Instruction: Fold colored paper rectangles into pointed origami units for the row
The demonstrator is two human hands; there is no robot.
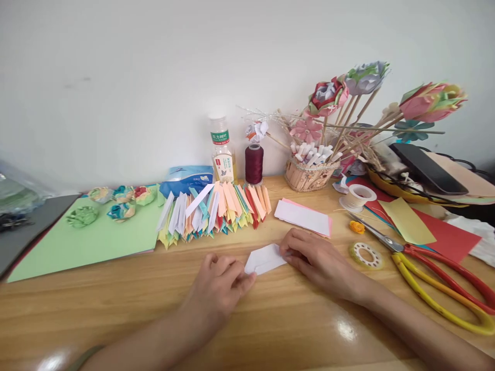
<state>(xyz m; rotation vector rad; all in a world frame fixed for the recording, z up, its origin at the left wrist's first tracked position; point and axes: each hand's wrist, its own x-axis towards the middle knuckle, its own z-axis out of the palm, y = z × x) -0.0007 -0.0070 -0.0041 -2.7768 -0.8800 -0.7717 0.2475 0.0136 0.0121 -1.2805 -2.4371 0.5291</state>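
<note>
A small folded white paper piece [265, 259] lies on the wooden table [270, 319] between my hands. My left hand [218, 288] pinches its left end with thumb and fingers. My right hand [315, 260] presses its fingertips on the piece's right end. Just behind, a row of several folded paper pieces [214, 208] in white, orange, yellow and teal lies fanned out. A small stack of white and pink paper slips [303, 216] sits right of that row.
Green paper sheet [93, 237] with folded paper flowers [121, 203] at left. Bottle [223, 152], dark red thread spool [254, 164], basket [309, 175] and paper flowers on sticks [363, 93] at the back. Scissors [436, 273], tape rolls [366, 255], red paper [448, 237] at right.
</note>
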